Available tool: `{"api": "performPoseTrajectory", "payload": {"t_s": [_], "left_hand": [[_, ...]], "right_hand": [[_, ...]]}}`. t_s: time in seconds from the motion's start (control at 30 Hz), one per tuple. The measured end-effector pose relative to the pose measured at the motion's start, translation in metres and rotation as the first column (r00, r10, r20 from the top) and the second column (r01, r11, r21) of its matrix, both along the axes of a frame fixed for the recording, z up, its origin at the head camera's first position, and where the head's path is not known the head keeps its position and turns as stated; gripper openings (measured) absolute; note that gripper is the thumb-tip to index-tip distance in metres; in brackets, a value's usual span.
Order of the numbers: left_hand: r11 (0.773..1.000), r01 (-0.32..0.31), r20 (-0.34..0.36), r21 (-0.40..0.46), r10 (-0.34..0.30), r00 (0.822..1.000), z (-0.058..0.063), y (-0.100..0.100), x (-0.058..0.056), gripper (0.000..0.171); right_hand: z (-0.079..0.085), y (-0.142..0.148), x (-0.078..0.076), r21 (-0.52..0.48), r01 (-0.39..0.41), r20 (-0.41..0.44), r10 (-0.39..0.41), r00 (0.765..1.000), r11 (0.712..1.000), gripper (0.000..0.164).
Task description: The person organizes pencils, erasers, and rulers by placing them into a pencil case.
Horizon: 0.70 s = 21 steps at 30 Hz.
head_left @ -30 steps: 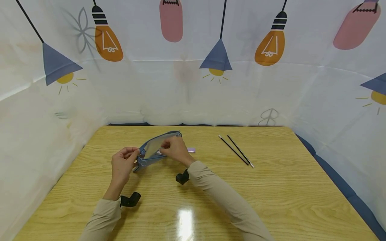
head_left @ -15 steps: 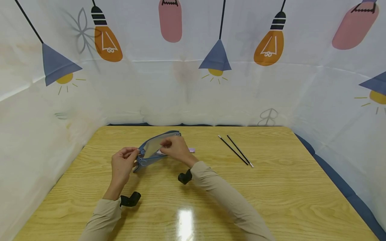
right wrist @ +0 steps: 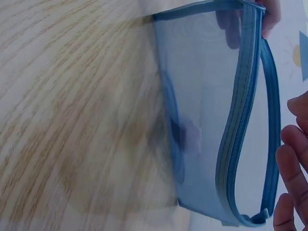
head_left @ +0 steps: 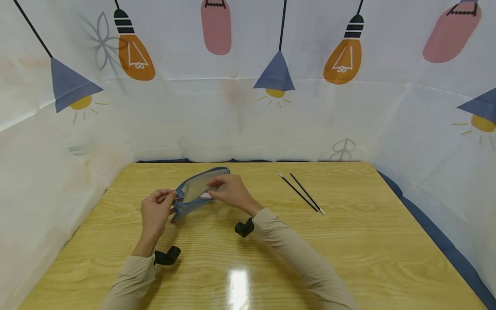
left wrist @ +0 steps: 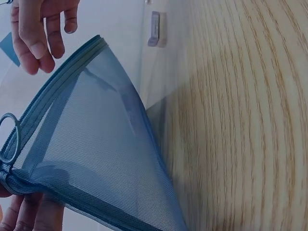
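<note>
A blue see-through mesh pouch (head_left: pixel 193 189) stands mouth up on the left half of the worktop (head_left: pixel 368 241), slanting away toward the far edge; whether its base rests flat is hard to tell. Darker blue zip bands (right wrist: pixel 240 106) rim the gaping mouth, with a ring pull (left wrist: pixel 17 137) at the left end, and a small pale thing (head_left: pixel 205 195) shows inside. The left hand (head_left: pixel 154 212) has its grip pinching that end between thumb and fingers. The right hand (head_left: pixel 231 191) is over the mouth's right part, its grip loose, fingers bent and parted. Just beyond the pouch, a small purplish block (left wrist: pixel 154 29) lies on the wood. Two slim black sticks (head_left: pixel 299 192) with white tips lie well apart to the right, their near ends converging. The far edge runs close behind the pouch, before a printed white cloth (head_left: pixel 240 116); bare wood stretches broadly toward the near side and right.
</note>
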<state>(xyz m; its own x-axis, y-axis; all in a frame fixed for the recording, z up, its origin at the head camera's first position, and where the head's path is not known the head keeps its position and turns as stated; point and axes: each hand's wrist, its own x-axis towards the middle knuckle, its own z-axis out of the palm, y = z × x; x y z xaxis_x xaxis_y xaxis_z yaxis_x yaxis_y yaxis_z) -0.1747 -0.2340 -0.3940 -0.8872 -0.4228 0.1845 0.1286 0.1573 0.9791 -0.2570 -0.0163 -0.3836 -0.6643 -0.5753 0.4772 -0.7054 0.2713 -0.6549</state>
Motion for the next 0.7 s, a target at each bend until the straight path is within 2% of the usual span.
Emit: {"api": "performPoseTrajectory", "payload": {"t_s": [0.2, 0.37, 0.7], "left_hand": [[0.999, -0.030, 0.006, -0.023, 0.030, 1.000, 0.001, -0.001, -0.002, 0.021], [0.999, -0.033, 0.013, -0.028, 0.034, 0.999, -0.001, 0.000, -0.005, 0.021], [0.999, -0.030, 0.014, -0.023, 0.030, 0.999, 0.000, 0.002, -0.006, 0.022]], "right_hand": [[0.004, 0.011, 0.001, -0.022, 0.002, -0.043, -0.003, 0.999, 1.000, 0.019], [0.005, 0.020, 0.001, -0.001, 0.030, -0.065, -0.030, 0.997, 1.000, 0.019], [0.009, 0.038, -0.001, 0.024, 0.099, -0.039, -0.098, 0.994, 0.995, 0.019]]}}
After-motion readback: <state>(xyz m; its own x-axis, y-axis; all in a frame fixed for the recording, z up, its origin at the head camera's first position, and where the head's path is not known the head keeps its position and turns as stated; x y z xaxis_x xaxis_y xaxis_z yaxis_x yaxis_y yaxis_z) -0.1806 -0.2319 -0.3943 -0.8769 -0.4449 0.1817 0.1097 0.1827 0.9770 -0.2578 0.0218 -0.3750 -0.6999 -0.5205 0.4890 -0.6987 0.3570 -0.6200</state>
